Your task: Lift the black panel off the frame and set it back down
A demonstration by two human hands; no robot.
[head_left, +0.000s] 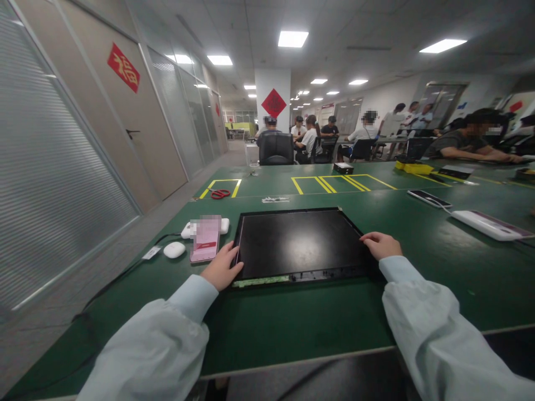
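Observation:
A flat black screen panel (298,242) lies on the green table (292,323) in front of me, with a strip of green circuit board showing along its near edge. My left hand (221,268) grips the panel's near left corner, fingers curled round the edge. My right hand (381,245) rests on the panel's right edge with its fingers bent over the frame. Both arms wear pale blue sleeves.
A pink phone (205,238), a white oval case (174,250) and a white charger lie left of the panel. Red scissors (219,194) sit in a yellow-taped box. A phone (429,198) and white device (491,224) lie right. Seated people work at the far tables.

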